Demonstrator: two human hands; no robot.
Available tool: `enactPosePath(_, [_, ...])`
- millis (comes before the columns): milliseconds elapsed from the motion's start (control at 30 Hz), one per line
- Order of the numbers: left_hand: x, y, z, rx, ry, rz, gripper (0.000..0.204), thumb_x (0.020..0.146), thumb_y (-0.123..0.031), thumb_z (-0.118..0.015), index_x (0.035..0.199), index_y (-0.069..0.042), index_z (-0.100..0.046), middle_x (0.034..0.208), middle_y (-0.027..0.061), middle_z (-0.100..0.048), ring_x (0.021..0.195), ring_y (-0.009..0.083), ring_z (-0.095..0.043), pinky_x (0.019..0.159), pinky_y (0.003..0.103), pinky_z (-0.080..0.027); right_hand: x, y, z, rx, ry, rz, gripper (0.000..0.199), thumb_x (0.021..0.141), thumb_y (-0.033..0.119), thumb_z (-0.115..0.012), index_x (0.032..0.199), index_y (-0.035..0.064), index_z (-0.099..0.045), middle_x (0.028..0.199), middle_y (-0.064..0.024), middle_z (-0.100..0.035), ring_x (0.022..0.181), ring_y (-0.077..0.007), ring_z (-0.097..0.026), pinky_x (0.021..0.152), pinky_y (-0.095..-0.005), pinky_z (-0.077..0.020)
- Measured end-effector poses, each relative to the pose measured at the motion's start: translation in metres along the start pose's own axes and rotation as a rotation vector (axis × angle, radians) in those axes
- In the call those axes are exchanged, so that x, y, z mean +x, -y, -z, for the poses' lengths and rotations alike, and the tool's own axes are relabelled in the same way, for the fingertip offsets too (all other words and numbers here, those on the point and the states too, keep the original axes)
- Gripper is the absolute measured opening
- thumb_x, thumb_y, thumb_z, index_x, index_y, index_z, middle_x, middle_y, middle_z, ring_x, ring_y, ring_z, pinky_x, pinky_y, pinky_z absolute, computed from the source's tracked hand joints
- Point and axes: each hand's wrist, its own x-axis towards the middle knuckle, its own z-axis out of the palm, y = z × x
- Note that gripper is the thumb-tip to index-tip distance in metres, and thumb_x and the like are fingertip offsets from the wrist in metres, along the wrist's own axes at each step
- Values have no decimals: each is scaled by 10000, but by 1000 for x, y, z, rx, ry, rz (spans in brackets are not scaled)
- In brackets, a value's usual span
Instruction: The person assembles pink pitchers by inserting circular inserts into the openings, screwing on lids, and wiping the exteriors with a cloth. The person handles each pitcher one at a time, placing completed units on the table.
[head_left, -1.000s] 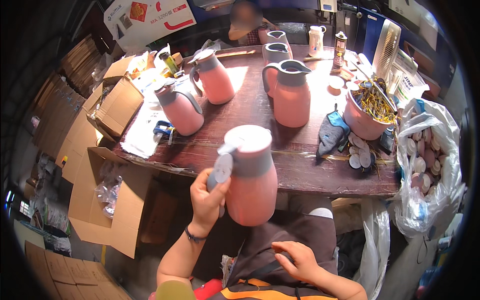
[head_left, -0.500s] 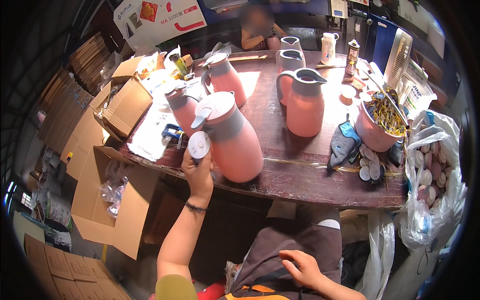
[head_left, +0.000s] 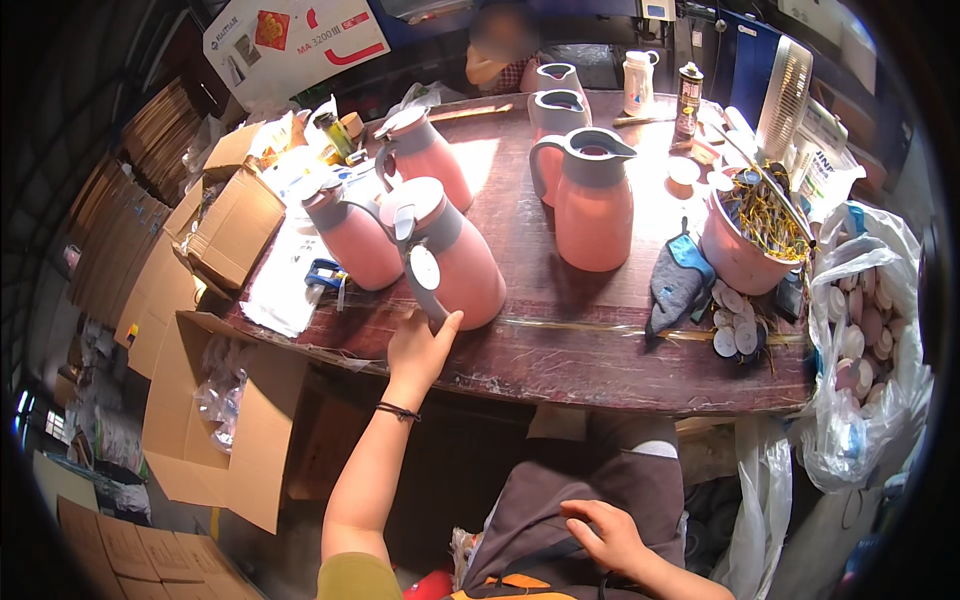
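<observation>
A pink vacuum jug (head_left: 465, 270) with a grey neck and pale lid stands near the table's front edge, its handle turned toward me. My left hand (head_left: 420, 348) is closed around the lower part of that grey handle. A round white disc (head_left: 425, 267) shows against the handle above my fingers; how it is attached I cannot tell. Over my lap rests my right hand (head_left: 608, 535), its fingers loosely apart and holding nothing. Beside the gripped jug, another lidded pink jug (head_left: 355, 240) stands to the left.
Further jugs (head_left: 594, 215) without lids stand across the table. At right are a grey-blue glove (head_left: 682, 280), a pink bucket (head_left: 745, 245) of wire ties and a plastic bag (head_left: 865, 350) of discs. Left are open cartons (head_left: 235, 225). A person (head_left: 500, 60) sits beyond the table.
My left hand has gone from beside the white disc to lower on the jug's handle. The jug now sits farther from me. My right hand stays over my lap.
</observation>
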Motion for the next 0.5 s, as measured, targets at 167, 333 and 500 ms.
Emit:
enactPosePath(167, [41, 24, -6, -711, 70, 308, 364, 881, -145, -649, 1192, 5, -535, 882, 148, -699, 839, 232, -665, 726, 334, -514, 7, -1, 0, -7, 31, -19, 261, 896, 180, -635, 1134, 76, -641, 1025, -110, -684, 918, -270, -673, 781, -329, -534])
enactPosePath(333, [57, 41, -52, -787, -166, 187, 712, 856, -122, -668, 1446, -16, -284, 1272, 260, -533, 1047, 229, -610, 890, 338, -505, 24, 2, 14, 5, -38, -9, 278, 881, 152, -650, 1146, 70, -634, 1047, -114, -673, 925, -258, -670, 792, -330, -533])
enactPosePath(500, [-11, 37, -103, -196, 18, -131, 464, 846, -283, -656, 1214, -18, -561, 1237, 177, -592, 1164, 328, -554, 1012, 432, -409, 99, 15, 52, -150, -192, 155, 327, 832, 56, -649, 1155, 45, -602, 1139, -160, -615, 846, -243, -643, 775, -337, -520])
